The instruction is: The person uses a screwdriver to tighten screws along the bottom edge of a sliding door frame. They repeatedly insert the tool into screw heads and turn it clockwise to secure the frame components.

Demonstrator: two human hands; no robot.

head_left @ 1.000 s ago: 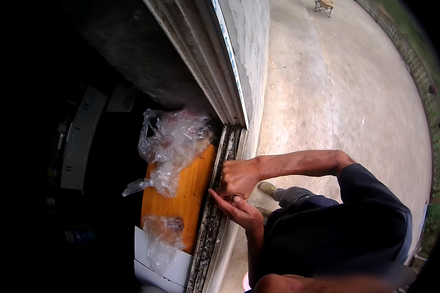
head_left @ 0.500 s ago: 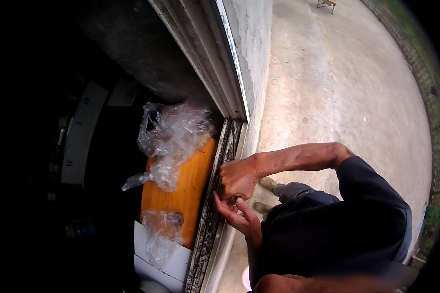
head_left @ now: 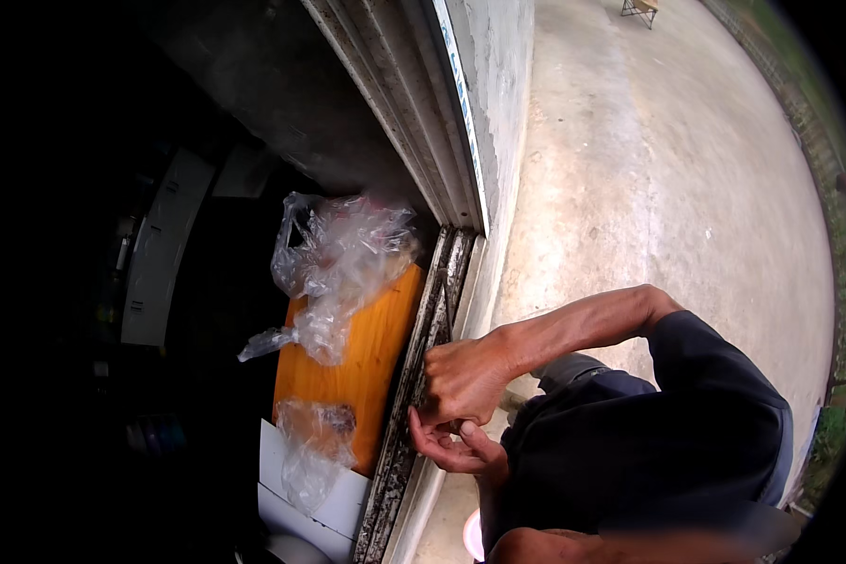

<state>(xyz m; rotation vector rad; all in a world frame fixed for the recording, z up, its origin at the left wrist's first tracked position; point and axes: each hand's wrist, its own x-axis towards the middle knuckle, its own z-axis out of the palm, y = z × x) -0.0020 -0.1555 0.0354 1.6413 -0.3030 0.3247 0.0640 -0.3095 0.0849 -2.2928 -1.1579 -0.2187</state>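
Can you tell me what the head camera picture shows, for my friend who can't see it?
Two hands, the left hand and right hand, work close together at a dirty metal door track. Beside it lies an orange wooden board under crumpled clear plastic.

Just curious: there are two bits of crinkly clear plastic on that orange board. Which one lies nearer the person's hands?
The smaller, flatter piece at the board's lower end, near the white cardboard. The big crumpled bunch sits farther up.

The person wears a dark navy short-sleeved shirt [head_left: 649,442], its fabric creased across the shoulder and chest. The sleeve [head_left: 696,338] ends above the elbow, leaving the forearm bare. Both hands are bare too, with no gloves, rings or watch showing.
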